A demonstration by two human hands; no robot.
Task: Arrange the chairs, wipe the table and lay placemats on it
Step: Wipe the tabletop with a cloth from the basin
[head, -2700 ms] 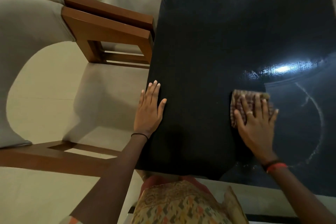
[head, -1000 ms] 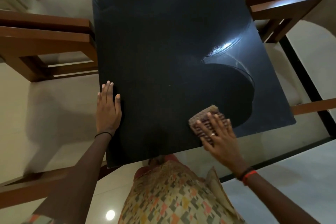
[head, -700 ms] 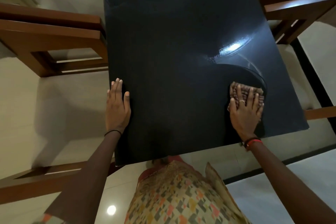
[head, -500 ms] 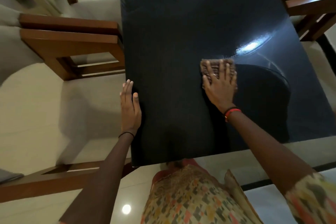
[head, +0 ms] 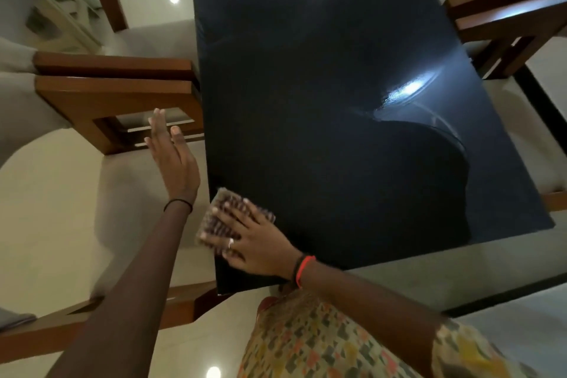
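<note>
Spread right grip (head: pixel 254 242) flat over the checked cloth (head: pixel 226 199) at the near left corner of the worktop (head: pixel 322 101), pressing to wipe. Held left grip (head: pixel 175 159) straight-fingered, empty, off that edge, likely clearing the way.

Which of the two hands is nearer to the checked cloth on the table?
Right. The right hand presses flat on the cloth at the table's near left corner; the left hand is apart from it, beside the table's left edge.
</note>
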